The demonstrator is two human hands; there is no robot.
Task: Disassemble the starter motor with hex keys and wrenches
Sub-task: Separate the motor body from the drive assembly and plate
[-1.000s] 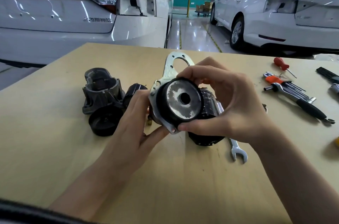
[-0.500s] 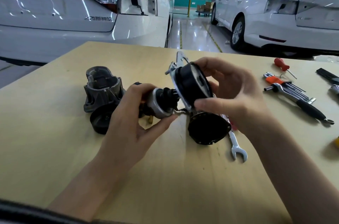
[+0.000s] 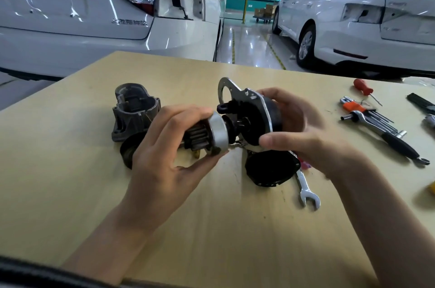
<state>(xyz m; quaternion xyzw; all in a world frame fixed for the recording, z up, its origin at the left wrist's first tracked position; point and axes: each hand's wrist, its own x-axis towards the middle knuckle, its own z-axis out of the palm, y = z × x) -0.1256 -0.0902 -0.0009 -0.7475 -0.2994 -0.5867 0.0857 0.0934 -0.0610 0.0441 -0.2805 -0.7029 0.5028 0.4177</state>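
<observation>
I am in a car repair workshop. Two white sedans sit on a glossy floor with yellow lane lines: one white car [image 3: 94, 16] at eleven o'clock, another white car [image 3: 367, 16] at one o'clock. My wooden workbench [image 3: 211, 228] holds a ratchet wrench [image 3: 386, 137], hex keys [image 3: 367, 113] and an open-end spanner [image 3: 307, 190] at three o'clock, plus starter motor parts [image 3: 135, 111] at ten o'clock.

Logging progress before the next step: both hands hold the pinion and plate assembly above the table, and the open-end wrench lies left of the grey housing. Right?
Not quite. In the head view the open-end wrench lies right of the grey housing, beyond the black cover. The left hand and right hand do hold the pinion and plate assembly above the table.
</observation>
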